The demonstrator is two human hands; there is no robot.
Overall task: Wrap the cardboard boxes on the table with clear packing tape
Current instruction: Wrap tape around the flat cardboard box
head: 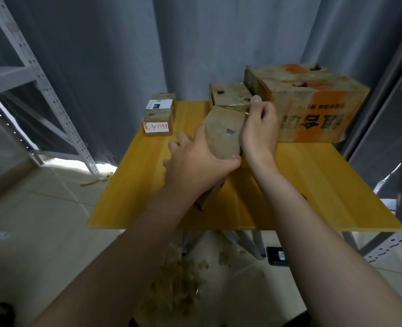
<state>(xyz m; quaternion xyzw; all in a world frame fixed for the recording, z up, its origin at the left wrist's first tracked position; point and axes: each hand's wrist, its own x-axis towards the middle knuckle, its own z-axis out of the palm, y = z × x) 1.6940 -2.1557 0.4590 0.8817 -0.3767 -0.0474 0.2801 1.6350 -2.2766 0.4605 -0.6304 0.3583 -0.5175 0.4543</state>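
Observation:
A small brown cardboard box (pixel 223 131) is tilted up above the middle of the yellow table (pixel 313 185). My left hand (pixel 195 161) grips its lower left side, thumb curled over the near edge. My right hand (pixel 259 128) holds the box's right edge with fingers curled, thumb up; something thin, maybe tape, shows at the fingertips, but I cannot tell. No tape roll is visible.
A big orange-printed carton (pixel 313 102) stands at the back right, a smaller box (pixel 228 94) left of it. Two small labelled boxes (pixel 158 116) sit stacked at the back left. Metal shelving (pixel 42 90) flanks both sides. Tape scraps (pixel 178 284) litter the floor.

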